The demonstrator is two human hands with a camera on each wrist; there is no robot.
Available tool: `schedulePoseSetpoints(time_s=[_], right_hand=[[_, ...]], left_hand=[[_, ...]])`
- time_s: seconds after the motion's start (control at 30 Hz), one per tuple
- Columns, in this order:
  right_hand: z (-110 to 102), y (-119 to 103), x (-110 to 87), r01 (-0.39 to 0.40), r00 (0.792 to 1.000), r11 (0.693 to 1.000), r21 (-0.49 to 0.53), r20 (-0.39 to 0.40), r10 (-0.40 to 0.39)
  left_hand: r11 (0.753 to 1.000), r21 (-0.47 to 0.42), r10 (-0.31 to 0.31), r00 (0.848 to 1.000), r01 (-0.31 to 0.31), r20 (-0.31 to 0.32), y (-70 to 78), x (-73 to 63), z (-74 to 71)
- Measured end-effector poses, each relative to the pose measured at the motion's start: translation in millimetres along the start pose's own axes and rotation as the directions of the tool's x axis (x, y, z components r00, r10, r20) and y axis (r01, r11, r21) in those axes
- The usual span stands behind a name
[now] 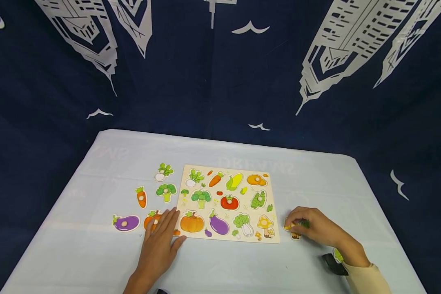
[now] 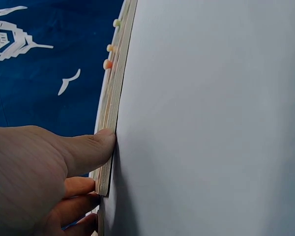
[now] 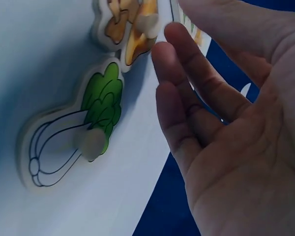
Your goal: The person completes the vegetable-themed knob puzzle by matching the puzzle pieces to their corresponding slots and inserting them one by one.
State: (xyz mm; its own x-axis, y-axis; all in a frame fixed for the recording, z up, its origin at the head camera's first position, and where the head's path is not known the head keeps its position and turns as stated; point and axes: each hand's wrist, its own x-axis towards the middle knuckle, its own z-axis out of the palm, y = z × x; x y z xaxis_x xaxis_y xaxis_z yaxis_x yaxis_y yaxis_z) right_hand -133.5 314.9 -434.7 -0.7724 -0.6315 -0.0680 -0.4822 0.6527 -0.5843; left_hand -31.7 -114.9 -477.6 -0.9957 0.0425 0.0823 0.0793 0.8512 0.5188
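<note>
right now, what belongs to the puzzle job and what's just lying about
Belongs to the job:
- flat wooden vegetable puzzle board
- knobbed pieces off it: purple eggplant, orange carrot, green broccoli, green-and-white turnip, orange pumpkin, green-and-white bok choy, partly hidden yellow-and-brown piece
- knobbed pieces in it: red tomato, brown-orange potatoes

Just background:
- white table cover
- navy cloth with white buildings

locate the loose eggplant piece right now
In the head view, the loose eggplant piece lies on the table's left side, left of the pumpkin piece partly hidden by the left hand.
</note>
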Motion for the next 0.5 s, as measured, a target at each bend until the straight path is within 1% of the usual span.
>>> schedulePoseSetpoints(time_s=[0.13,0.33,0.5], right_hand=[[2.2,2.1,-2.1,0.009,1.0,1.0,-0.022,0.012,-0.009],[3.9,5.5,-3.4,-0.032,0.999,0.999,-0.018,0.032,0.032],[5.2,7.1,-2.8,-0.023,0.999,0.999,-0.022,0.023,0.023]], left_hand=[[1.0,0.009,0.004,1.0,-0.004,-0.006,0.4,-0.1,-0.1],[1.0,0.008,0.013,1.0,-0.012,-0.015,0.2,-0.7,-0.3],[1.0,0.006,0.013,1.0,-0.013,-0.016,0.1,-0.4,0.3]])
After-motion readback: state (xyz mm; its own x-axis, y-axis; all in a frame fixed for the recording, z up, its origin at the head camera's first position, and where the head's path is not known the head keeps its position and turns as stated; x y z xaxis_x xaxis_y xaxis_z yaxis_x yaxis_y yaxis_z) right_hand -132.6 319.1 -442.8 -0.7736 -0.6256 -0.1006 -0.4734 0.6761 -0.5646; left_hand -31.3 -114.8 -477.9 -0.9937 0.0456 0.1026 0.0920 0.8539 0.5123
